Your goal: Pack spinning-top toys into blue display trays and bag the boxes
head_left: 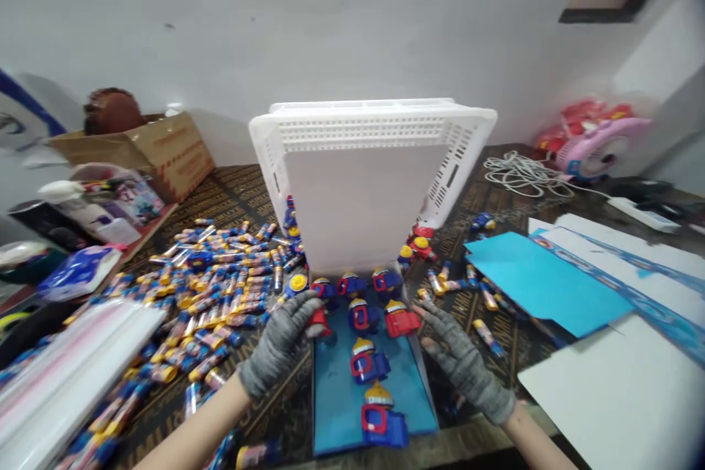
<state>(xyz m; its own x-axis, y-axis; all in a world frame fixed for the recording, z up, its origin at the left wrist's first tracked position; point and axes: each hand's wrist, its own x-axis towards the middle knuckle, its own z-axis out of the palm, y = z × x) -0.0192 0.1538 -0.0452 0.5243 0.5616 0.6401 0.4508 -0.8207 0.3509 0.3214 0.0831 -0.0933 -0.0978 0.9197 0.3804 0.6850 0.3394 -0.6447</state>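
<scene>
My left hand (283, 338), in a grey fingerless glove, pinches a small red toy (319, 323) at the left edge of a shallow blue-lined tray (335, 407). My right hand (465, 352), gloved the same way, is at the tray's right side with fingers spread. Its fingertips are close to a red toy with a yellow top (401, 319); whether they touch is unclear. Several blue-and-red toys with yellow tops, among them a blue toy (370, 366), lie in the tray in rows. Behind stands a tilted white plastic basket (468, 132), a pale panel (363, 205) in front of it.
Many small yellow-and-blue tubes (220, 308) are heaped on the left. White plastic packs (71, 374) lie front left. Blue sheets (540, 279) and white cards (622, 389) cover the right. A cardboard box (165, 150), a white cable (521, 172) and a pink fan (600, 150) stand behind.
</scene>
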